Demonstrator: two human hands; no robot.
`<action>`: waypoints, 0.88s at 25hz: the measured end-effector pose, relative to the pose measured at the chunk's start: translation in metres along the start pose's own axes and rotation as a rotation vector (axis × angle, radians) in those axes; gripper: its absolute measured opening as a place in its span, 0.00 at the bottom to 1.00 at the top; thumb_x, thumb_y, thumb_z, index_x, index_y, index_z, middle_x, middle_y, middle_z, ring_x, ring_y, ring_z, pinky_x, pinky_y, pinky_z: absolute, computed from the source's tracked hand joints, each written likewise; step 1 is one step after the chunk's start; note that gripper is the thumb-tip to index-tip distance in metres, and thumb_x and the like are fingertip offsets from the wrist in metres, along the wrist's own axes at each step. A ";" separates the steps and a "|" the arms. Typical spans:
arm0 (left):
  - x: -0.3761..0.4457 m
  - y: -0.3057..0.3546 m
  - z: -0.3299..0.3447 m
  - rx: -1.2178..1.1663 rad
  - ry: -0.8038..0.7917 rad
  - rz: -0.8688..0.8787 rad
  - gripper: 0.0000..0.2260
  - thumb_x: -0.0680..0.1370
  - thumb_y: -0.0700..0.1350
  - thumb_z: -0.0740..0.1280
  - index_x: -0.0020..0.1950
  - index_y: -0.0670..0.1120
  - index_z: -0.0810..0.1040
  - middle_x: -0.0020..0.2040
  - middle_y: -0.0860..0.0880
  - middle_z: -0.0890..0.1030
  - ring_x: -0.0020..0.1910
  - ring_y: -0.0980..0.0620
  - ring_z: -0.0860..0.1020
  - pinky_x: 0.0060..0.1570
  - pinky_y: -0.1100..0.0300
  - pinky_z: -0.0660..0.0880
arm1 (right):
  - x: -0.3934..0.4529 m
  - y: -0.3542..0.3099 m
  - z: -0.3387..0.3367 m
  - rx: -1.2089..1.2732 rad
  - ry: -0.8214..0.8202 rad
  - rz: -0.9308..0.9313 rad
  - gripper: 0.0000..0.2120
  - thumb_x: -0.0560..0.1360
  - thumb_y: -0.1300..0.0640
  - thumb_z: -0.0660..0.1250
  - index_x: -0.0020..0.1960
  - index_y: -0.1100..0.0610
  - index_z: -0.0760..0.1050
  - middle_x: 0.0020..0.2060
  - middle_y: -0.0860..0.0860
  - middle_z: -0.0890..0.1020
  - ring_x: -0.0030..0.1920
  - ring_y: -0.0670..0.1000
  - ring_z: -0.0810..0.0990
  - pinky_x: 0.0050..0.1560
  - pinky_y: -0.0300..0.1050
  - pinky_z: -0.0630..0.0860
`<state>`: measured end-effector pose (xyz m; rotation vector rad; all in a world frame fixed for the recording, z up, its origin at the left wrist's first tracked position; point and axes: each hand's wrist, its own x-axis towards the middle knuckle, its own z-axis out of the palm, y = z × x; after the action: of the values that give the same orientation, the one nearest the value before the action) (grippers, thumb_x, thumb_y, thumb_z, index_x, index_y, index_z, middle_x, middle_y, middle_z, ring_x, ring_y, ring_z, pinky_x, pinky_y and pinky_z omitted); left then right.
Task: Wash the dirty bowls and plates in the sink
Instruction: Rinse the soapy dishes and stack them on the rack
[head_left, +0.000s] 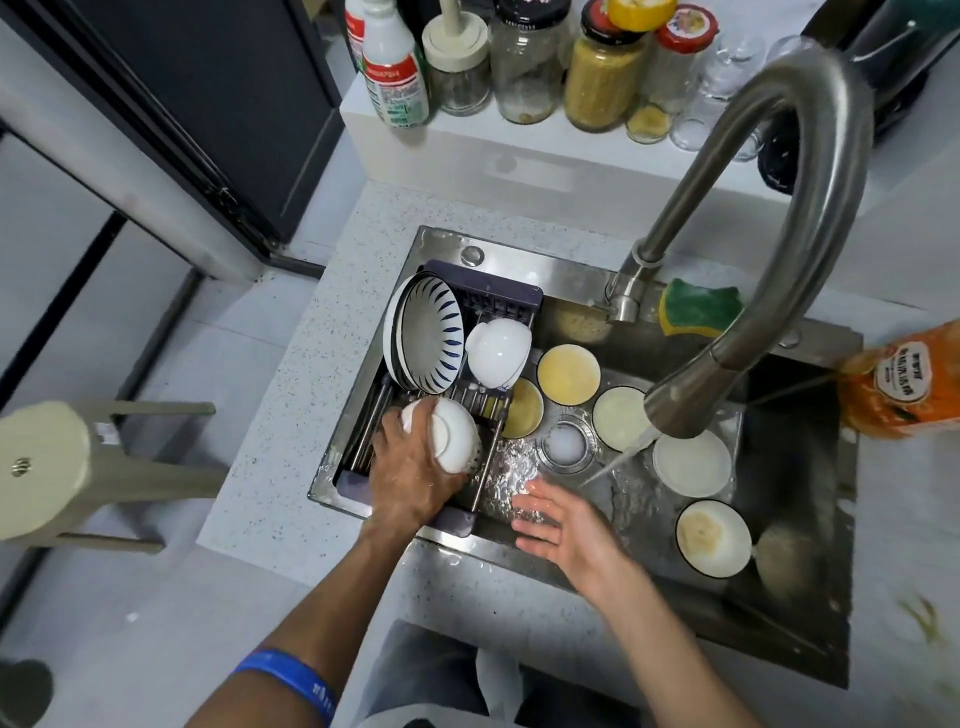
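**White bowl going into the rack**

Right hand (558, 525) hangs open and empty over the sink (795, 467). Left hand (415, 467) grips a bowl (454, 434), mouth turned away, over the rack (498, 301); free slots lie at twelve o'clock. Dirty bowls (714, 538) sit at three, nearer the right hand.

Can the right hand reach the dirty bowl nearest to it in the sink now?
Probably yes. The right hand is open and holds nothing, and the dirty bowl lies uncovered just beside it, with only wet sink floor between.
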<state>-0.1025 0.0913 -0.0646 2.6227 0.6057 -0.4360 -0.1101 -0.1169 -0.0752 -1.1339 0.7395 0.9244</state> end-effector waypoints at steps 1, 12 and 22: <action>0.005 0.001 0.005 0.027 -0.026 0.001 0.46 0.63 0.55 0.81 0.73 0.58 0.58 0.69 0.42 0.61 0.65 0.38 0.67 0.58 0.43 0.75 | 0.001 0.004 -0.006 -0.005 0.026 0.001 0.17 0.79 0.51 0.65 0.65 0.56 0.74 0.56 0.55 0.84 0.54 0.60 0.82 0.50 0.52 0.81; 0.010 0.006 0.018 0.168 -0.052 0.138 0.46 0.71 0.58 0.74 0.80 0.51 0.50 0.79 0.39 0.50 0.78 0.37 0.49 0.74 0.40 0.45 | 0.011 0.009 -0.032 -0.071 0.169 0.006 0.12 0.80 0.54 0.64 0.61 0.56 0.76 0.55 0.55 0.83 0.53 0.60 0.82 0.51 0.52 0.81; -0.009 0.115 0.094 -0.741 -0.488 -0.029 0.08 0.80 0.34 0.65 0.57 0.44 0.78 0.54 0.46 0.81 0.41 0.60 0.75 0.36 0.76 0.72 | 0.089 -0.017 -0.158 -1.250 0.711 -0.155 0.19 0.77 0.55 0.66 0.67 0.54 0.73 0.62 0.54 0.75 0.60 0.59 0.77 0.55 0.51 0.74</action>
<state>-0.0749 -0.0484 -0.1057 1.7261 0.5092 -0.6761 -0.0606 -0.2516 -0.1877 -2.6712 0.5696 0.8209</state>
